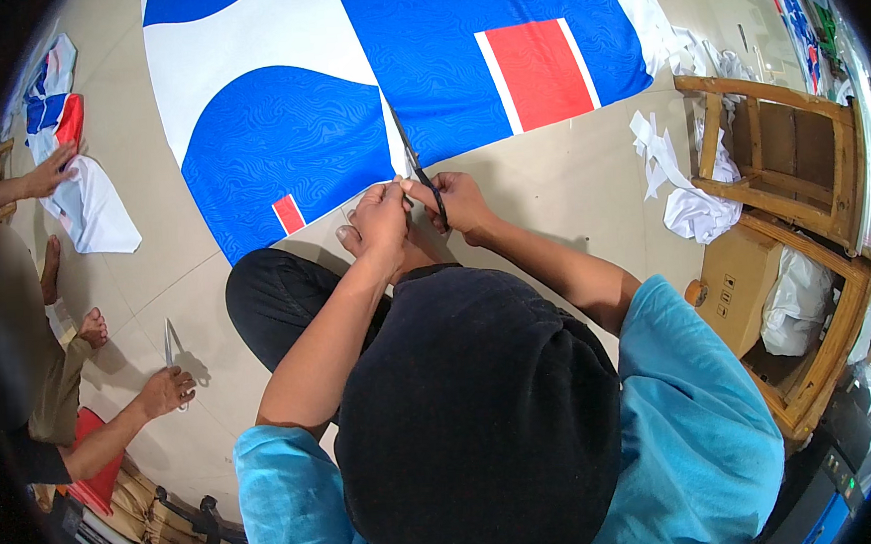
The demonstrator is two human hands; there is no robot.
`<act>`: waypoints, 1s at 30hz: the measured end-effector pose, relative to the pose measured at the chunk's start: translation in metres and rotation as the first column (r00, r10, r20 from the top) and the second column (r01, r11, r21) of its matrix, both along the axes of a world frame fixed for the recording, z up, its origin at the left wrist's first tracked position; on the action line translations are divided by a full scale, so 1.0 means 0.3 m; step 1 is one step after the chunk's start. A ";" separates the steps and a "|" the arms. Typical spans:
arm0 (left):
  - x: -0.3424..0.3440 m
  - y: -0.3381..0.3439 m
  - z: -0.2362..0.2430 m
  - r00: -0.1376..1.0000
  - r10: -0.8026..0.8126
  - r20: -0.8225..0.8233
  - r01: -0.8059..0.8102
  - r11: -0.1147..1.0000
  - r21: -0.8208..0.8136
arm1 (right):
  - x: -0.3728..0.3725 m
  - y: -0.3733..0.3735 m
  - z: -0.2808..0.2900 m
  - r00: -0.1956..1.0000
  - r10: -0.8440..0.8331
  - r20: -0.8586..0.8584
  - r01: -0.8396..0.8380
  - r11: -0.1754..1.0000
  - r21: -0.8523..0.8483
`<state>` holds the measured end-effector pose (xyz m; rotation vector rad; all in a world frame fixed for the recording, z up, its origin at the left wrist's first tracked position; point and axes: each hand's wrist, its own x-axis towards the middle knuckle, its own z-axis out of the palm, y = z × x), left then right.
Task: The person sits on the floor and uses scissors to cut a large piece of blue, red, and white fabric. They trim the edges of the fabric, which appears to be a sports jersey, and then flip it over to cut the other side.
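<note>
Wooden frames (pixel 844 179) at right, brown cardboard box (pixel 741 288), white plastic bag (pixel 796 302), tiled floor (pixel 156 264)

Between the left hand (pixel 380 217) and the right hand (pixel 461 204), the black-handled scissors (pixel 417 160) left little room. Rightward, tiled floor (pixel 570 189) opened a path as far as white fabric scraps (pixel 699 214) and a wooden furniture frame (pixel 775 189). A hand could pass above the printed fabric (pixel 277 132) ahead. A bent knee (pixel 272 297) stood near on the left; farther off, a co-worker's hand (pixel 164 390) with a bladed tool (pixel 168 340) obstructed the floor.
</note>
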<state>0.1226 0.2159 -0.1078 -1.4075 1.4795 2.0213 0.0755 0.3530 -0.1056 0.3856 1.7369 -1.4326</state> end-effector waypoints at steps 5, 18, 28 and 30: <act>-0.004 -0.003 0.004 1.000 -0.026 0.008 0.026 1.000 -0.015 | -0.002 -0.002 0.008 1.000 -0.007 0.017 0.007 1.000 0.008; 0.010 -0.008 -0.022 1.000 -0.011 -0.005 0.011 1.000 0.003 | -0.053 -0.025 0.001 1.000 0.014 0.006 -0.013 0.998 -0.058; 0.023 -0.003 -0.086 0.997 -0.030 -0.069 0.027 0.999 -0.044 | -0.096 -0.068 0.020 1.000 -0.023 -0.013 0.021 0.995 -0.096; 0.019 -0.005 -0.071 0.997 -0.036 -0.061 0.034 0.999 -0.030 | -0.099 -0.067 0.015 0.999 -0.029 -0.016 0.028 0.995 -0.093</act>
